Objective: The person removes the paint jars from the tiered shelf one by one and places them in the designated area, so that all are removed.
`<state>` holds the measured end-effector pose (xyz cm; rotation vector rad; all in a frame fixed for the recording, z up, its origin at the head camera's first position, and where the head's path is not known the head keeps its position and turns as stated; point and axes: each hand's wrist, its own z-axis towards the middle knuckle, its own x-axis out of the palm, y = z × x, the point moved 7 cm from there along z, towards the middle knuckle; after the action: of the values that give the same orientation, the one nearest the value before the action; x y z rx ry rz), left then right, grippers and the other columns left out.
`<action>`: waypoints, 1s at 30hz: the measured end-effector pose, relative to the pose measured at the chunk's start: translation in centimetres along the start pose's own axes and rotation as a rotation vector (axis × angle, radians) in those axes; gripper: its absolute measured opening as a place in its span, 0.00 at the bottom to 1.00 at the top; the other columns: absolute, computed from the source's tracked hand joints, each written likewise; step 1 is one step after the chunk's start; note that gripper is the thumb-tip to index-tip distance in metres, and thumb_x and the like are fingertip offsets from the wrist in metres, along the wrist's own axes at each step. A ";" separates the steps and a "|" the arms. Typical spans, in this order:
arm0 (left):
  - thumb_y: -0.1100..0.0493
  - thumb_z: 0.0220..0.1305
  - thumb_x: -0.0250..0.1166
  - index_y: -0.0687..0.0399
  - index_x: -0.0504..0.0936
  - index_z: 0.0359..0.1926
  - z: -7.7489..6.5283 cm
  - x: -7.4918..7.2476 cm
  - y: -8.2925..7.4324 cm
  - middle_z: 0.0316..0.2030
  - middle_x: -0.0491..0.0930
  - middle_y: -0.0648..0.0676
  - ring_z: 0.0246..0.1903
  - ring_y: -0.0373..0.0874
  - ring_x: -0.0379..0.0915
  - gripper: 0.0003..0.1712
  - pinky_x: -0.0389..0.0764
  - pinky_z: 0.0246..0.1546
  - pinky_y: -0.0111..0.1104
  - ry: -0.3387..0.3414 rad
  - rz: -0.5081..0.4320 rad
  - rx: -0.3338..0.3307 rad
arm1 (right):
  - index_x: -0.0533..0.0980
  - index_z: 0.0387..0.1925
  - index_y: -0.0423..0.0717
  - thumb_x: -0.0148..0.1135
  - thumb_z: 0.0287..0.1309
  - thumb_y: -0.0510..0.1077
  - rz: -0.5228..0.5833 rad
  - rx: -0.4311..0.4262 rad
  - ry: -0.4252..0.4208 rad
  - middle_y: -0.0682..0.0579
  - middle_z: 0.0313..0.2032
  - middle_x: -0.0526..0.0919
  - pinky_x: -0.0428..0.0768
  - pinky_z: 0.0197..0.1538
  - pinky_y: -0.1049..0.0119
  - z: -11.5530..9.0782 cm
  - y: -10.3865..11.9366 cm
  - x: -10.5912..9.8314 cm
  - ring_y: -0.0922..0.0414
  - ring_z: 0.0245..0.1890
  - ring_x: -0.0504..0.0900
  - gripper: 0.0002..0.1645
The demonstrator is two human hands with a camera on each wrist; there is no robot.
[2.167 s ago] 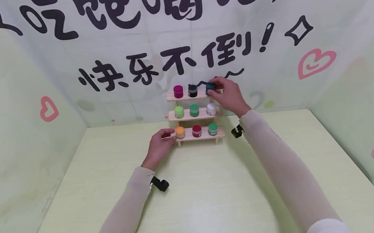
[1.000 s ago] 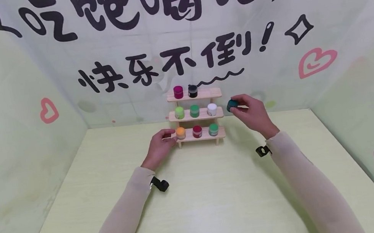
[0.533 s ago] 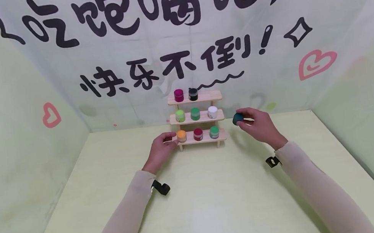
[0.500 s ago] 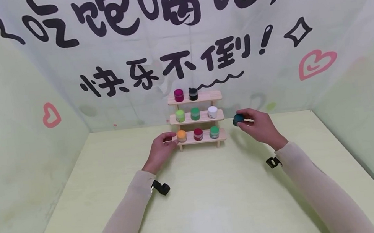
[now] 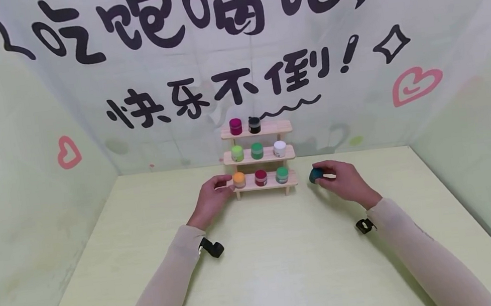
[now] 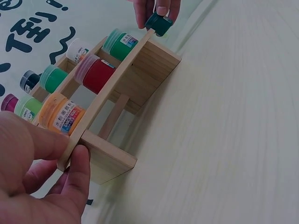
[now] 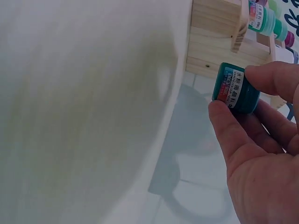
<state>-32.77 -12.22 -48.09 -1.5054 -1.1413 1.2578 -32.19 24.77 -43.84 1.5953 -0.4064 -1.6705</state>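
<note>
A dark teal paint jar (image 5: pixel 315 176) is pinched between the thumb and fingers of my right hand (image 5: pixel 345 183), to the right of a three-tier wooden display rack (image 5: pixel 280 127). Its printed label faces the camera in the right wrist view. At the rack's lower left end, my left hand (image 5: pixel 210 200) grips the board of the bottom tier, thumb above and fingertips beneath, as the left wrist view shows. An orange paint jar (image 6: pixel 60 114) stands right beside that thumb. Magenta (image 5: pixel 235 127) and black (image 5: pixel 254 125) jars stand on the top tier, whose right end is bare.
Light green, green and white (image 5: pixel 279 149) jars stand on the middle tier. On the bottom tier, a red jar (image 5: pixel 260 178) and a green jar (image 5: pixel 282 175) stand beside the orange one. The rack stands at the back of the pale table (image 5: pixel 263 272), before a printed wall cloth (image 5: pixel 171 141).
My right hand has taken the teal jar off the top tier's right end, moved it right and lowered it towards the table. My left hand has stayed at the rack.
</note>
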 end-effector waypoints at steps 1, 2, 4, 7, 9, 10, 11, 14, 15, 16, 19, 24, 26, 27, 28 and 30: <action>0.57 0.70 0.70 0.52 0.80 0.64 0.0 0.0 0.0 0.65 0.75 0.58 0.67 0.56 0.76 0.23 0.80 0.68 0.46 0.000 -0.004 0.003 | 0.78 0.65 0.35 0.70 0.68 0.38 -0.007 0.002 0.008 0.35 0.58 0.86 0.88 0.57 0.53 -0.1 -0.1 0.1 0.37 0.59 0.86 0.26; 0.58 0.70 0.70 0.52 0.80 0.65 0.0 0.0 -0.1 0.65 0.75 0.59 0.66 0.56 0.76 0.23 0.80 0.67 0.46 0.001 -0.008 0.006 | 0.78 0.65 0.35 0.70 0.68 0.38 -0.017 0.006 0.015 0.36 0.58 0.86 0.87 0.58 0.52 -0.2 -0.3 0.2 0.37 0.60 0.85 0.26; 0.58 0.70 0.70 0.53 0.80 0.65 0.0 0.1 -0.1 0.65 0.75 0.59 0.66 0.57 0.76 0.24 0.81 0.67 0.46 0.001 -0.009 0.010 | 0.78 0.65 0.35 0.70 0.68 0.38 -0.023 0.010 0.038 0.36 0.59 0.85 0.87 0.59 0.50 -0.4 -0.6 0.4 0.37 0.60 0.85 0.26; 0.58 0.70 0.69 0.52 0.80 0.65 0.0 0.1 -0.1 0.65 0.75 0.59 0.66 0.56 0.76 0.23 0.81 0.67 0.45 0.001 0.001 0.006 | 0.78 0.65 0.36 0.70 0.68 0.39 -0.027 0.026 0.077 0.37 0.60 0.85 0.86 0.60 0.46 -0.6 -1.0 0.6 0.38 0.61 0.85 0.26; 0.58 0.70 0.69 0.51 0.80 0.65 0.0 0.1 -0.1 0.65 0.75 0.58 0.66 0.56 0.76 0.23 0.81 0.67 0.44 0.001 0.005 0.001 | 0.78 0.66 0.37 0.70 0.68 0.39 -0.023 0.036 0.101 0.37 0.61 0.84 0.85 0.62 0.44 -0.6 -1.3 0.7 0.38 0.61 0.84 0.27; 0.58 0.70 0.69 0.51 0.80 0.65 0.1 0.1 0.0 0.65 0.75 0.58 0.66 0.55 0.76 0.23 0.81 0.66 0.44 0.002 0.007 -0.002 | 0.78 0.66 0.37 0.70 0.68 0.39 -0.022 0.044 0.109 0.37 0.61 0.84 0.84 0.63 0.43 -0.6 -1.4 0.7 0.39 0.62 0.84 0.27; 0.58 0.70 0.69 0.51 0.80 0.65 0.1 0.1 0.0 0.65 0.75 0.58 0.66 0.55 0.76 0.23 0.81 0.66 0.44 0.004 0.006 -0.004 | 0.78 0.66 0.38 0.70 0.68 0.39 -0.016 0.053 0.116 0.37 0.61 0.84 0.83 0.64 0.43 -0.6 -1.6 0.6 0.39 0.62 0.84 0.27; 0.57 0.70 0.70 0.50 0.80 0.65 0.1 0.0 0.1 0.65 0.75 0.57 0.66 0.55 0.76 0.23 0.82 0.66 0.45 0.006 0.007 -0.006 | 0.78 0.67 0.38 0.70 0.69 0.40 0.002 0.075 0.141 0.38 0.63 0.84 0.81 0.66 0.41 -0.6 -2.0 0.7 0.39 0.63 0.83 0.27; 0.57 0.71 0.70 0.49 0.80 0.65 0.1 0.0 0.1 0.65 0.75 0.57 0.66 0.55 0.76 0.23 0.82 0.66 0.45 0.006 0.008 -0.007 | 0.77 0.67 0.38 0.69 0.69 0.40 0.013 0.083 0.149 0.37 0.63 0.83 0.80 0.67 0.41 -0.6 -2.1 0.7 0.39 0.64 0.82 0.27; 0.56 0.71 0.70 0.49 0.80 0.65 0.1 0.0 0.1 0.65 0.75 0.57 0.66 0.55 0.76 0.23 0.82 0.66 0.45 0.007 0.009 -0.008 | 0.77 0.67 0.38 0.69 0.69 0.40 0.026 0.093 0.157 0.37 0.63 0.83 0.80 0.68 0.41 -0.6 -2.2 0.7 0.39 0.65 0.82 0.27; 0.56 0.71 0.70 0.49 0.80 0.65 0.1 0.0 0.1 0.65 0.75 0.57 0.66 0.55 0.76 0.23 0.82 0.66 0.44 0.006 0.014 -0.007 | 0.77 0.67 0.37 0.69 0.69 0.40 0.059 0.120 0.182 0.37 0.64 0.82 0.79 0.69 0.41 -0.7 -2.3 0.8 0.38 0.66 0.80 0.28; 0.56 0.71 0.70 0.50 0.80 0.65 0.1 0.0 0.1 0.65 0.75 0.57 0.65 0.54 0.77 0.23 0.82 0.65 0.45 0.006 0.018 0.004 | 0.76 0.67 0.37 0.69 0.68 0.40 0.087 0.143 0.204 0.37 0.64 0.82 0.79 0.69 0.42 -0.8 -2.3 1.0 0.38 0.66 0.80 0.28; 0.56 0.71 0.70 0.50 0.80 0.65 0.1 0.0 0.2 0.65 0.75 0.57 0.64 0.54 0.77 0.24 0.82 0.65 0.44 0.008 0.017 0.004 | 0.76 0.67 0.37 0.69 0.68 0.40 0.084 0.146 0.208 0.37 0.64 0.82 0.79 0.69 0.42 -0.7 -2.4 1.0 0.38 0.66 0.80 0.28; 0.56 0.71 0.70 0.50 0.80 0.65 0.2 0.0 0.2 0.65 0.75 0.57 0.64 0.54 0.77 0.24 0.83 0.65 0.44 0.009 0.017 0.003 | 0.76 0.67 0.37 0.70 0.69 0.41 0.085 0.146 0.209 0.37 0.63 0.82 0.78 0.69 0.42 -0.7 -2.4 1.0 0.39 0.66 0.80 0.29; 0.56 0.71 0.70 0.49 0.80 0.65 0.2 0.1 0.2 0.65 0.75 0.57 0.64 0.54 0.77 0.24 0.82 0.65 0.44 0.009 0.017 -0.001 | 0.76 0.67 0.37 0.70 0.69 0.41 0.086 0.147 0.210 0.37 0.63 0.82 0.78 0.69 0.42 -0.7 -2.4 1.0 0.39 0.66 0.80 0.29; 0.56 0.71 0.69 0.49 0.80 0.66 0.2 0.1 0.2 0.65 0.75 0.57 0.64 0.54 0.77 0.24 0.82 0.65 0.44 0.011 0.015 -0.004 | 0.76 0.67 0.37 0.70 0.69 0.42 0.090 0.149 0.213 0.37 0.63 0.83 0.78 0.69 0.42 -0.6 -2.4 1.0 0.39 0.65 0.80 0.29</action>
<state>-32.96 -12.19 -48.36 -1.5246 -1.1287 1.2567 -32.31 25.80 -46.29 1.8162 -0.4943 -1.4131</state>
